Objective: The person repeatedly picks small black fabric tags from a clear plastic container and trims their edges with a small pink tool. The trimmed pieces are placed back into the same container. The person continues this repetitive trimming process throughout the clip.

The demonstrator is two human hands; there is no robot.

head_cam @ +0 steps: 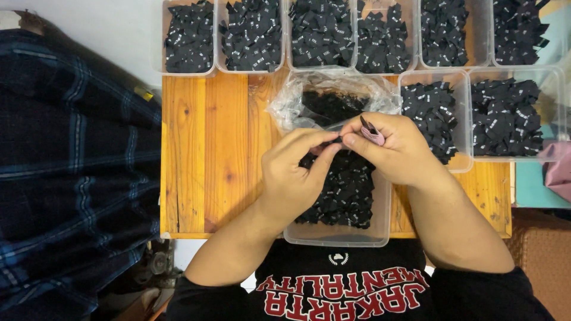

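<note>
Left hand (291, 172) pinches a small black label (338, 140) at its fingertips — right hand (395, 148), clenched on pink snips (372, 132), meets it tip-to-tip, blades angled up-left, over the tub (333, 236).

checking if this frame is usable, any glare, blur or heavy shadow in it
Head view: even, soft light, no hard shadows; mild glare on the crumpled plastic bag; both hands sharp; the black labels merge into dark masses; edges slightly bowed.
</note>
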